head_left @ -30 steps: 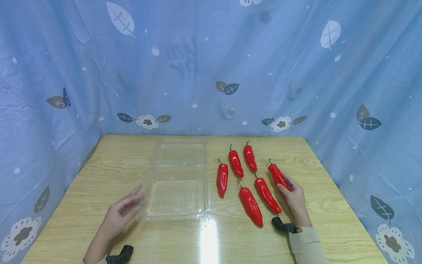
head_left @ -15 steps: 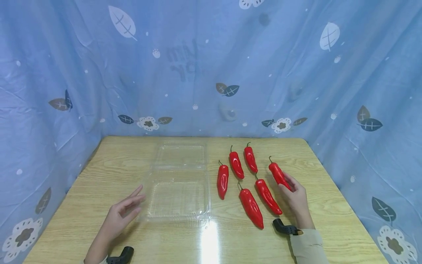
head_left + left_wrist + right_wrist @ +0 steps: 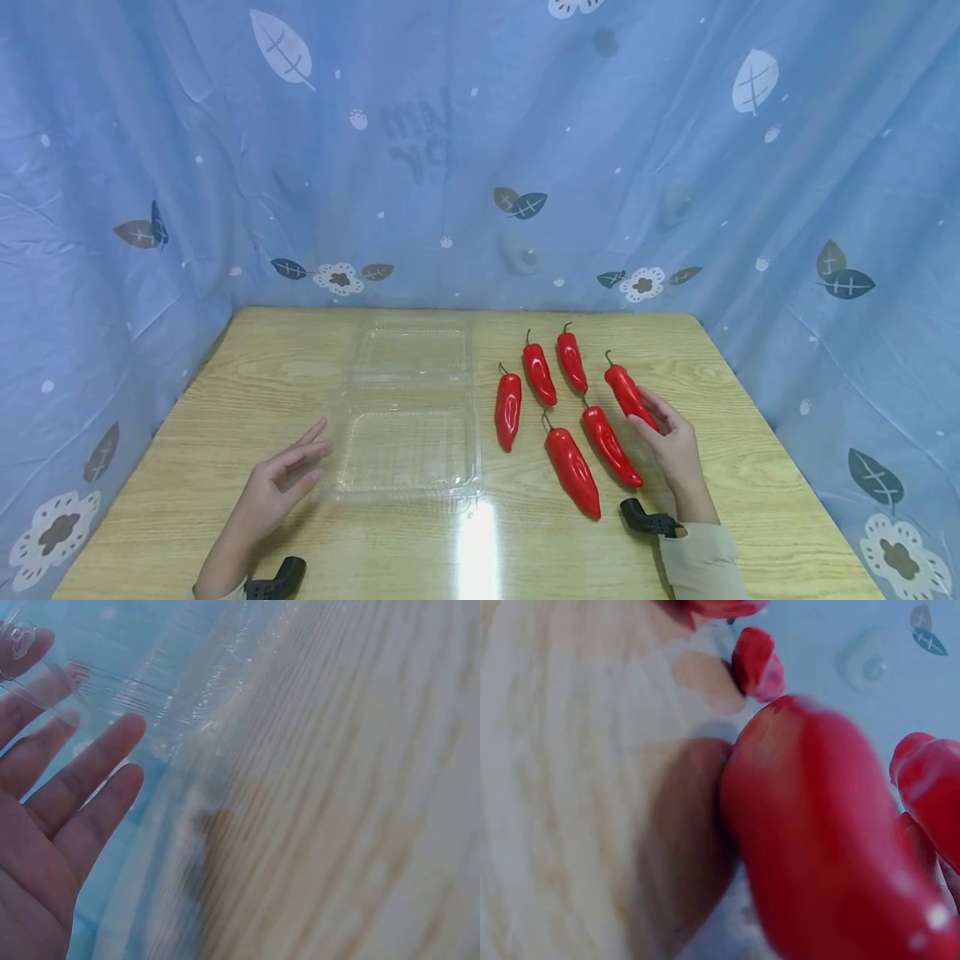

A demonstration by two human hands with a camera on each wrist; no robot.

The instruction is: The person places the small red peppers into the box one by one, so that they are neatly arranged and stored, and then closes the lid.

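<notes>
My right hand [image 3: 670, 442] grips the lower end of a red pepper [image 3: 626, 390], thumb on one side and fingers on the other. The pepper's green stem points away from me. In the right wrist view the held pepper [image 3: 934, 795] shows at the right edge, while another pepper [image 3: 810, 825] fills the foreground. My left hand [image 3: 273, 492] is held with fingers loosely extended beside the left edge of a clear plastic clamshell box [image 3: 405, 492], whose lid lies folded back. In the left wrist view, the fingers [image 3: 82, 772] appear near the box's clear wall; contact cannot be told.
Several more red peppers lie on the wooden table [image 3: 315, 550] between box and right hand, among them a long pepper [image 3: 572, 473] near the front and a neighbouring pepper [image 3: 611, 446] close to my thumb. A blue curtain [image 3: 465, 150] hangs behind the table and along its sides.
The pepper in my right hand has shifted slightly, its stem end swinging up and to the left. My left hand, the box and the other peppers stay where they were.
</notes>
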